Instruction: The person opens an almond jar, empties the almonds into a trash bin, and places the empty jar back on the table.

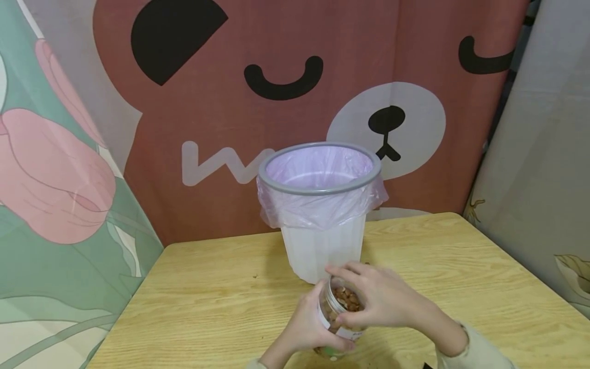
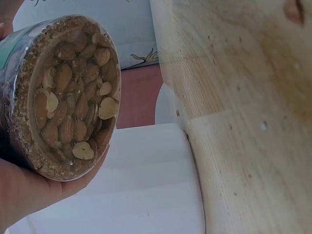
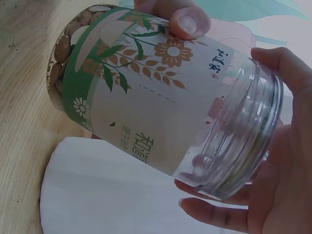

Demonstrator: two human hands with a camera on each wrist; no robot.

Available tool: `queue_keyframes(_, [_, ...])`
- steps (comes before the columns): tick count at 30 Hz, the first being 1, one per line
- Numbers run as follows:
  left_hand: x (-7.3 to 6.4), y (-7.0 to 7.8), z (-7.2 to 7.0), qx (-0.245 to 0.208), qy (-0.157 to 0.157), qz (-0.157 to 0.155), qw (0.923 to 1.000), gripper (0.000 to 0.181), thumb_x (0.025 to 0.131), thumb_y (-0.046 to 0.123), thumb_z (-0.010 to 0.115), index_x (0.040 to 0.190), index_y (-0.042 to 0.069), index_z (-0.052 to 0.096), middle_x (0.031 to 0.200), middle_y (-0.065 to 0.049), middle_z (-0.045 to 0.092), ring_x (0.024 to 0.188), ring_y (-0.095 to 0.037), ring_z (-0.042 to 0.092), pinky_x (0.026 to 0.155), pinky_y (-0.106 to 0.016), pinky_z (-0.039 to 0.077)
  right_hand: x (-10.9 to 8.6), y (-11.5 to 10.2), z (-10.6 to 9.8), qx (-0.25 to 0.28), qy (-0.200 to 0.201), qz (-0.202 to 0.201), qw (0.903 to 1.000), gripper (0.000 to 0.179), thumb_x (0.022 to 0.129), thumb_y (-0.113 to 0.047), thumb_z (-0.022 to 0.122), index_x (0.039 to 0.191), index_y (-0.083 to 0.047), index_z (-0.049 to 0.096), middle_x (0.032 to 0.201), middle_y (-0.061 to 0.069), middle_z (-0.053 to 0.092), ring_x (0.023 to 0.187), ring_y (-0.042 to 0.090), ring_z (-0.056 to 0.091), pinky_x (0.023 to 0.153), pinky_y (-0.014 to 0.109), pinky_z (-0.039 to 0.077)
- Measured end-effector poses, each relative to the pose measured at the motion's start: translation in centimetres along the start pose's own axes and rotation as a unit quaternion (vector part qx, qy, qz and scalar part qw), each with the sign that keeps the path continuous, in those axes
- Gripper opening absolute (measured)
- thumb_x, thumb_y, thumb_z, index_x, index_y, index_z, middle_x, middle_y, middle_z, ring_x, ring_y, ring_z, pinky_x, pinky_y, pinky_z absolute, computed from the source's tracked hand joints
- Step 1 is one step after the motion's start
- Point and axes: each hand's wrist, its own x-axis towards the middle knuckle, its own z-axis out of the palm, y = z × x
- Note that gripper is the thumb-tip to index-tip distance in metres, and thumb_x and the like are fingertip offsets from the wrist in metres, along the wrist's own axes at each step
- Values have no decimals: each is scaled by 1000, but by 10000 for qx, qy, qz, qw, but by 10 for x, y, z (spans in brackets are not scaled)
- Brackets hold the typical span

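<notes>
A clear plastic jar point(image 1: 349, 334) of almonds is held tilted above the table, in front of the white bin. My left hand point(image 1: 306, 324) grips the jar round its side, the thumb lying on the label in the right wrist view. Around the jar's clear top end curl the fingers and thumb of my right hand point(image 3: 287, 151). Whether a lid sits there is hard to tell. The label point(image 3: 131, 97) is white and green with printed flowers. Whole almonds point(image 2: 73, 107), pale pieces and brown crumbs show through the jar's bottom in the left wrist view.
The white bin point(image 1: 322, 251) with a grey rim point(image 1: 318, 191) stands on the wooden table point(image 1: 203, 307) just beyond my hands. A thin purple bag point(image 1: 318, 211) lines it and hangs over the rim. Small crumbs dot the tabletop. Printed curtains point(image 1: 221, 205) surround the table.
</notes>
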Motion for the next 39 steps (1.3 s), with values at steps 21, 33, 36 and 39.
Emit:
queue_keyframes(21, [0,1,-2,-29,108,-341,9994,85,59,21,84,126,17,32,110,4,55,93,-10,55,76,-25,47,-1,3,8,153,279,-89,9995,74,70,-63,60,128,-19,47,110,-6,47,83,8,51,59,25,44])
queue_keyframes(33, [0,3,-1,299,424,-347,9981,83,56,21,85,123,21,37,108,4,53,92,-10,54,74,-26,47,-1,4,12,231,488,-197,9983,68,71,-57,64,124,-18,51,107,-6,48,85,9,53,62,29,46])
queue_keyframes(36, [-1,2,-2,487,479,-192,9975,81,56,22,85,123,20,39,108,4,54,92,-9,54,74,-26,47,-1,5,12,254,393,-225,9987,70,70,-59,63,125,-18,50,109,-5,48,87,11,53,64,31,47])
queue_keyframes(39, [-2,0,-3,654,513,-38,9965,78,57,23,84,121,18,41,105,4,57,89,-8,56,73,-25,48,-2,7,11,299,279,-282,9988,72,69,-60,63,126,-18,49,112,-2,48,91,13,53,66,34,48])
